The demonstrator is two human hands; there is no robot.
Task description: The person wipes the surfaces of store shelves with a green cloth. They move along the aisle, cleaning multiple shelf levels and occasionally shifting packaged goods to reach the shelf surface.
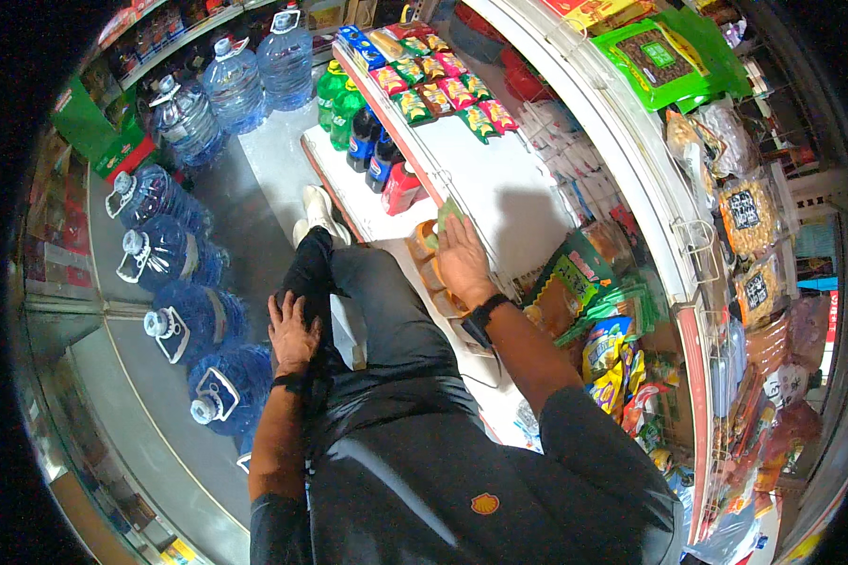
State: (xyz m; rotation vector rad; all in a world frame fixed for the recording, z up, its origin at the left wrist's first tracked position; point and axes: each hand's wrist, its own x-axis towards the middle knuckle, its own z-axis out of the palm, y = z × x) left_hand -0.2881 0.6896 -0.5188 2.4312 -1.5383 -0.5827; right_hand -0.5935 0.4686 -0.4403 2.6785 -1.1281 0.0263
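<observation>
My right hand [464, 260] lies on the red front edge of a white metal shelf [502, 166], fingers over a green cloth [450, 214] pressed at the edge. Below the hand, on the lower shelf, stand several amber containers [434, 272], partly covered by it. My left hand [295, 330] rests on my dark trouser leg, fingers spread, holding nothing. Small colourful snack packets [438, 88] lie in rows on the upper shelf's far part. Red [401, 187], dark cola [364, 141] and green soda bottles [346, 113] stand in a line on the shelf underneath.
Several large clear water jugs [184, 258] stand on the floor along the left and far side. A green carton [106, 131] is behind them. Hanging snack bags [608, 360] and dried food packs [749, 215] crowd the right, beside a white upper shelf edge [608, 106].
</observation>
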